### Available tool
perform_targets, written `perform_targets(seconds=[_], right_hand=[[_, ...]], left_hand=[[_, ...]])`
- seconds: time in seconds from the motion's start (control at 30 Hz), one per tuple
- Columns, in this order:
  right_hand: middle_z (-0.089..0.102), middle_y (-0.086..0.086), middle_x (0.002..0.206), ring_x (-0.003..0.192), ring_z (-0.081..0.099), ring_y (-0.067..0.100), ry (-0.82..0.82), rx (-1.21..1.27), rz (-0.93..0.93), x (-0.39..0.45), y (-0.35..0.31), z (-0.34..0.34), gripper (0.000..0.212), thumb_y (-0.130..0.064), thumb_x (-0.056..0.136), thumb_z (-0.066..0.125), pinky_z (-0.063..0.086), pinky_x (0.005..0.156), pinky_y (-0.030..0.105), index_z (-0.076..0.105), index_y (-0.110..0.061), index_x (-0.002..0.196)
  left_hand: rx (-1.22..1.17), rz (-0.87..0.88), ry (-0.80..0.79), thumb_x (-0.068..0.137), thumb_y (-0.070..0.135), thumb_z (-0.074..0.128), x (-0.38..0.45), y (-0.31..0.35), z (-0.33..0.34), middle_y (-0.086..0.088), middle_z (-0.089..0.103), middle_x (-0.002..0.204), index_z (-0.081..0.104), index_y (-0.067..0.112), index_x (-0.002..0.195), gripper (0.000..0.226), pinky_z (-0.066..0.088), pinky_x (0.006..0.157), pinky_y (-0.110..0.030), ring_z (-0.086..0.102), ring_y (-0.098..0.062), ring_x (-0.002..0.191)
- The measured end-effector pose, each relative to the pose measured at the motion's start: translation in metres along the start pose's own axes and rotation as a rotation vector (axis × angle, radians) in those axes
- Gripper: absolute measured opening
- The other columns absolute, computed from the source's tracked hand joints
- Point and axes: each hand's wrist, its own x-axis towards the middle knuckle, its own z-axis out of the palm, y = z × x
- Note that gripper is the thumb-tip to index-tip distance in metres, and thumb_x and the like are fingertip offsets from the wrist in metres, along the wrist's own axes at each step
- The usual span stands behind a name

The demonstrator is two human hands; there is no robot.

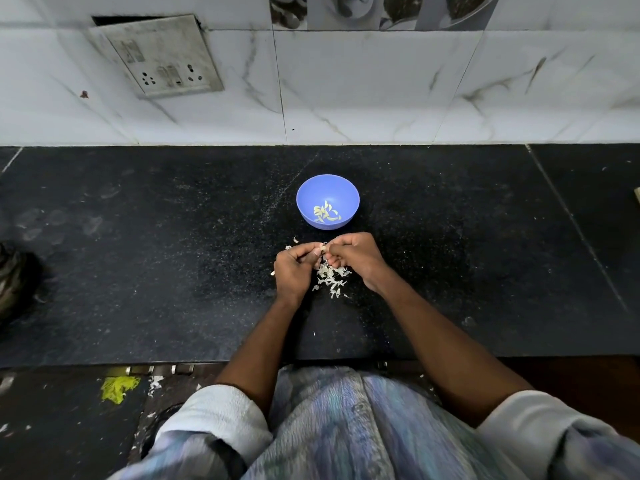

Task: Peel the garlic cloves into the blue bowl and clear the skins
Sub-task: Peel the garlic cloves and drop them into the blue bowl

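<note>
A blue bowl (327,188) stands on the black counter and holds several peeled garlic cloves (326,213). Just in front of it, my left hand (293,271) and my right hand (356,258) meet, both pinching one small garlic clove (323,249) between their fingertips. A heap of white garlic skins (333,278) lies on the counter under and between the hands. One loose scrap of skin (296,239) lies left of the hands, near the bowl.
The black stone counter (173,271) runs to a white tiled wall (381,91) with a switch plate (162,57) at the upper left. A dark object (14,282) sits at the left edge. A few skin flakes (314,333) lie near the counter's front edge.
</note>
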Motion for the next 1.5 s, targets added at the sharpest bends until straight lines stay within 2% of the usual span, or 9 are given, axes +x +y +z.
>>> perform_targets(seconds=[0.2, 0.4, 0.53, 0.73, 0.83, 1.03, 1.33, 1.43, 1.5], right_hand=[[0.069, 0.018, 0.073, 0.059, 0.062, 0.014, 0.003, -0.042, -0.011, -0.001, -0.002, 0.004, 0.01, -0.001, 0.087, 0.069, 0.05, 0.054, 0.021, 0.073, 0.007, 0.091], [0.069, 0.011, 0.069, 0.059, 0.06, 0.013, -0.013, -0.047, -0.007, -0.002, -0.002, 0.006, 0.013, -0.003, 0.09, 0.066, 0.049, 0.055, 0.022, 0.071, 0.009, 0.094], [0.07, 0.023, 0.077, 0.065, 0.062, 0.019, -0.018, -0.074, -0.008, -0.003, 0.002, 0.002, 0.013, -0.005, 0.089, 0.069, 0.051, 0.058, 0.025, 0.073, 0.007, 0.093], [0.075, 0.007, 0.072, 0.06, 0.065, 0.012, 0.111, -0.267, -0.102, 0.0, 0.001, -0.001, 0.015, -0.021, 0.088, 0.078, 0.054, 0.059, 0.027, 0.076, -0.01, 0.079], [0.076, 0.001, 0.076, 0.064, 0.067, 0.006, 0.135, -0.332, -0.142, 0.001, 0.001, -0.003, 0.019, -0.012, 0.074, 0.089, 0.058, 0.065, 0.023, 0.077, -0.014, 0.089], [0.076, 0.007, 0.075, 0.063, 0.067, 0.012, 0.113, -0.283, -0.141, -0.001, -0.001, 0.001, 0.012, -0.025, 0.09, 0.077, 0.054, 0.058, 0.027, 0.079, -0.015, 0.084], [0.078, 0.01, 0.083, 0.068, 0.065, 0.014, 0.062, -0.169, -0.044, 0.0, 0.005, 0.003, 0.008, -0.007, 0.095, 0.068, 0.053, 0.058, 0.025, 0.074, -0.005, 0.09], [0.078, 0.008, 0.083, 0.069, 0.064, 0.015, 0.055, -0.151, -0.082, -0.001, 0.008, 0.007, 0.01, -0.005, 0.097, 0.065, 0.054, 0.058, 0.026, 0.071, -0.006, 0.089], [0.076, 0.006, 0.08, 0.069, 0.066, 0.012, 0.102, -0.248, -0.194, -0.001, 0.009, 0.007, 0.009, -0.005, 0.095, 0.068, 0.055, 0.061, 0.026, 0.071, -0.009, 0.087]], left_hand=[[-0.052, -0.01, -0.011, 0.093, 0.002, 0.076, -0.002, 0.004, 0.002, -0.008, 0.081, 0.094, 0.081, 0.003, 0.108, 0.016, 0.058, 0.077, -0.029, 0.07, -0.01, 0.077], [-0.336, -0.195, 0.083, 0.098, -0.001, 0.07, -0.009, 0.007, 0.012, -0.004, 0.077, 0.082, 0.078, 0.004, 0.106, 0.013, 0.058, 0.071, -0.022, 0.066, -0.008, 0.068], [-0.482, -0.297, 0.11, 0.1, 0.005, 0.068, -0.005, 0.011, 0.01, -0.003, 0.08, 0.088, 0.077, 0.004, 0.107, 0.011, 0.058, 0.073, -0.016, 0.071, -0.007, 0.076], [-0.371, -0.235, 0.088, 0.099, 0.002, 0.07, -0.005, 0.004, 0.006, -0.002, 0.08, 0.092, 0.079, 0.012, 0.104, 0.015, 0.056, 0.071, -0.018, 0.069, -0.011, 0.082], [-0.255, -0.182, 0.068, 0.096, 0.004, 0.074, -0.005, 0.003, 0.005, -0.008, 0.079, 0.092, 0.081, 0.007, 0.107, 0.014, 0.056, 0.073, -0.022, 0.065, -0.015, 0.081], [0.016, -0.007, 0.068, 0.091, 0.005, 0.08, -0.008, 0.01, 0.0, 0.0, 0.082, 0.092, 0.084, 0.008, 0.101, 0.011, 0.059, 0.081, -0.026, 0.074, -0.005, 0.082], [0.536, 0.304, 0.093, 0.088, 0.017, 0.083, -0.012, 0.025, -0.004, 0.009, 0.08, 0.089, 0.085, 0.022, 0.091, 0.006, 0.056, 0.073, -0.026, 0.072, -0.007, 0.077], [0.558, 0.161, 0.105, 0.091, 0.017, 0.079, -0.01, 0.03, -0.002, 0.007, 0.078, 0.08, 0.082, 0.02, 0.086, 0.007, 0.053, 0.067, -0.025, 0.068, -0.009, 0.068], [0.314, -0.055, 0.103, 0.093, 0.014, 0.079, -0.007, 0.031, 0.004, 0.001, 0.076, 0.072, 0.081, 0.012, 0.084, 0.009, 0.056, 0.065, -0.026, 0.067, -0.009, 0.06]])
